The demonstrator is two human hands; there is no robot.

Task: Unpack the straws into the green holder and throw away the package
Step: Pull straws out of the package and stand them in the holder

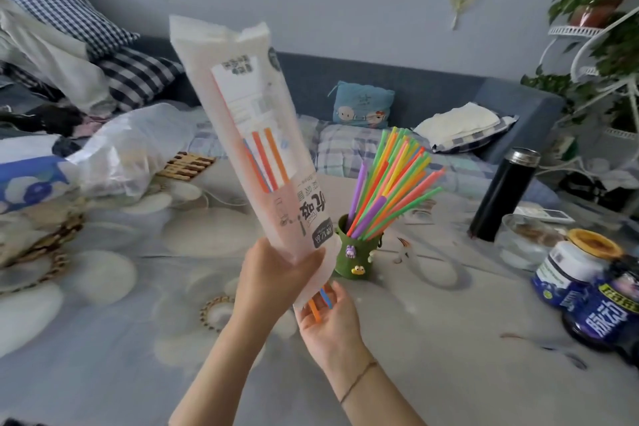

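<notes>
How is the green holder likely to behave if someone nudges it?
The green holder probably tips easily: its straws stand much taller than it and all lean to one side, past its rim. It looks small and likely light, so even a gentle push could shift it.

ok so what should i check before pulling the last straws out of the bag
1. Left hand grips the package near its lower end: ok
2. Open end points down, with straw ends poking out: ok
3. Right hand sits palm up under the opening: ok
4. Package emptied: not ok, orange and blue straws inside remain
5. Green holder stands upright on the table: ok
6. Room left in the holder: cannot tell
</notes>
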